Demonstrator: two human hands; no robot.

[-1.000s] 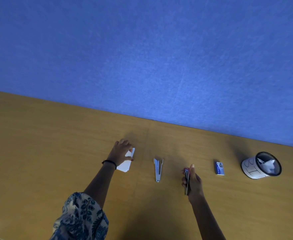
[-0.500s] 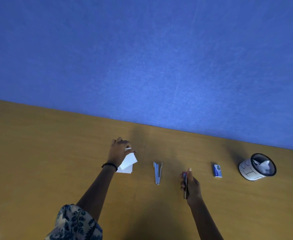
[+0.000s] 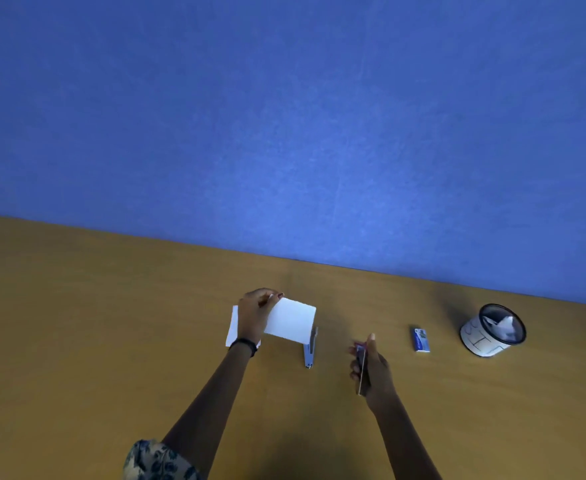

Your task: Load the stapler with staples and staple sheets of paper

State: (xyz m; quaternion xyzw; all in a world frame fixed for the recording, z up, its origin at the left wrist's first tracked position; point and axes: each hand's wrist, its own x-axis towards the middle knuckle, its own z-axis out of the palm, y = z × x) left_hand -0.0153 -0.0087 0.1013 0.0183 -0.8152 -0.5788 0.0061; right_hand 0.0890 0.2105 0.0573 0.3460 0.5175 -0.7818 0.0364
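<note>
Item, worktop: wide tan wooden desk (image 3: 111,341) against a blue felt partition (image 3: 284,116). Item, your left hand (image 3: 255,318): fingers pinched shut on the upper left corner of a white rectangular sheet of paper (image 3: 293,323), lifted clear of the small white stack of sheets (image 3: 232,329) that lies under your wrist. Item, your right hand (image 3: 371,367): closed round a slim dark stapler (image 3: 362,370), held on edge with its long axis running from 6 toward 12 o'clock; whether it is loaded cannot be told. Item, a pale grey metal stapler-like tool (image 3: 309,351): flat on the desk between your hands, long axis also near 12 to 6, its far end hidden behind the lifted sheet. Item, small blue and white staple box (image 3: 421,339): on the desk at 2 o'clock from your right hand, apart from it. Item, white round cup with a dark rim (image 3: 492,332): tipped, at 3 o'clock of the box, holding crumpled paper. Governing relation: the lifted sheet lies at 10 o'clock from the held stapler, near but not touching, so the likely next move is bringing the sheet's free edge across to the stapler's mouth.
</note>
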